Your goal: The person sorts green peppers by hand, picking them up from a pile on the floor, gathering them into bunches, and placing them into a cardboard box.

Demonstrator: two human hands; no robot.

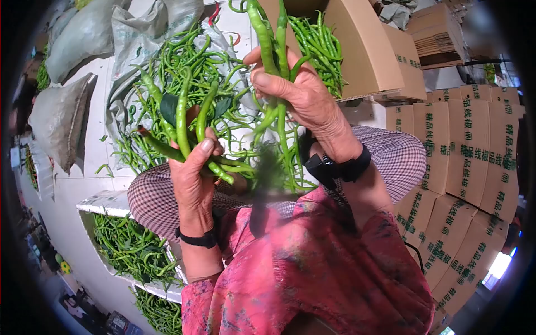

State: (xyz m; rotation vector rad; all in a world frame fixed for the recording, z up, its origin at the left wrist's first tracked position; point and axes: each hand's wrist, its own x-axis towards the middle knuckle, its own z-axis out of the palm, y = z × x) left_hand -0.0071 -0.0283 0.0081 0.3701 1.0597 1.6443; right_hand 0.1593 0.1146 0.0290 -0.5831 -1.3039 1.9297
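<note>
Long green chili peppers (pixel 182 117) stand up out of my left hand (pixel 195 162), whose fingers are wrapped round them; one has a dark reddish tip, and a dark leaf lies among them. My right hand (pixel 296 92) is closed round another bunch of long green peppers (pixel 267 44), some hanging down below the palm. Beneath and beyond both hands, a loose pile of green peppers (pixel 184 56) is spread over a pale woven sack (pixel 125 47). An open cardboard box (pixel 357 50) behind my right hand holds more peppers (pixel 326 53).
Full sacks (pixel 58 117) lie at the upper left. A white foam box (pixel 103 204) of peppers is at the lower left, with more peppers (pixel 159 312) below it. Printed cardboard boxes (pixel 463 139) are stacked on the right. Flattened cardboard (pixel 438 44) lies at the upper right.
</note>
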